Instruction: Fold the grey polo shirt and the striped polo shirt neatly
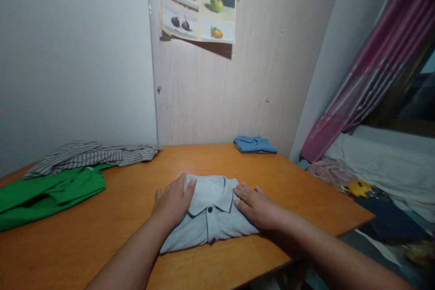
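A light grey polo shirt [224, 226] lies folded on the wooden table [136, 217], its collar at the far side and dark buttons down the middle. My left hand [175, 199] rests on the shirt's left side by the collar, fingers stretched out. On the right side of the collar, my right hand [256, 206] lies flat over the shirt with its fingers extended. Neither hand grasps the cloth; both press or touch it from above.
At the back right of the table sits a folded blue shirt [254, 144]. A striped shirt [98, 156] and a green garment [54, 192] lie loosely at the left. Beyond the table's right edge is a bed [390, 158] with cloths on it.
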`<state>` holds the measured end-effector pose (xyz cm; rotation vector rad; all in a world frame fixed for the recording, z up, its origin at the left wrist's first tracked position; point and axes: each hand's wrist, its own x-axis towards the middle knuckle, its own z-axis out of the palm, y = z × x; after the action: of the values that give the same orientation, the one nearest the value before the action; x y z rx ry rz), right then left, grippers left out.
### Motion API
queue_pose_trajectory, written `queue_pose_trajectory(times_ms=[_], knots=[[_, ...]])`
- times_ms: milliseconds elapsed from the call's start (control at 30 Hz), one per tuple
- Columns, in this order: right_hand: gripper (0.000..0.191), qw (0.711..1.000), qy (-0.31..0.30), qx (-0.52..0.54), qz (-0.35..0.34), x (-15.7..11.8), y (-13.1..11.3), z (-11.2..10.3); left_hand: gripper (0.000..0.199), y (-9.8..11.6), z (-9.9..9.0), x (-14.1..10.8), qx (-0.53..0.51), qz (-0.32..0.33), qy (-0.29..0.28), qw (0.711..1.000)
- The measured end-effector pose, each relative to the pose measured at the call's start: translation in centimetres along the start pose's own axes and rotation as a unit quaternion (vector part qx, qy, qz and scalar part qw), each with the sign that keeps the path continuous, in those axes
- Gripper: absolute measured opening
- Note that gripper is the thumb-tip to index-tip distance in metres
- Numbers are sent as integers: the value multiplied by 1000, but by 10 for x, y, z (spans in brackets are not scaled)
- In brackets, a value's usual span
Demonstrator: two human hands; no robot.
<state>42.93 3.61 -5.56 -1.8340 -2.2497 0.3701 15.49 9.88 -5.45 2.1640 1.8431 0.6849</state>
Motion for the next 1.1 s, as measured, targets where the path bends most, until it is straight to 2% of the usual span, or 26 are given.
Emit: queue_pose_trajectory(times_ms=[133,233,333,400,533,633,733,900,967,1100], knots=[[55,997,67,25,10,17,-3,-8,45,-8,-13,8,-47,-24,105,993],[47,994,98,44,-19,30,-15,-13,40,-12,-15,11,-58,-16,134,989],[44,994,90,36,-43,40,-30,-11,40,-12,-9,9,-42,54,105,992],[47,996,78,19,-38,44,-38,-4,41,-11,-4,6,-11,89,62,994],[64,999,36,-23,-25,47,-43,14,42,-7,0,1,50,70,-16,996],[68,999,12,-31,-26,47,-39,16,44,-7,-3,1,60,47,-10,997],[62,1000,12,-6,-28,51,-35,6,44,-10,-7,4,49,14,9,999],[55,992,110,56,-25,59,-44,-8,43,-15,-6,12,39,-8,15,999],[56,989,121,74,-48,56,-56,-8,42,-17,-3,13,40,-4,18,999],[58,981,73,86,-158,40,-84,0,41,-20,3,13,34,0,32,999]])
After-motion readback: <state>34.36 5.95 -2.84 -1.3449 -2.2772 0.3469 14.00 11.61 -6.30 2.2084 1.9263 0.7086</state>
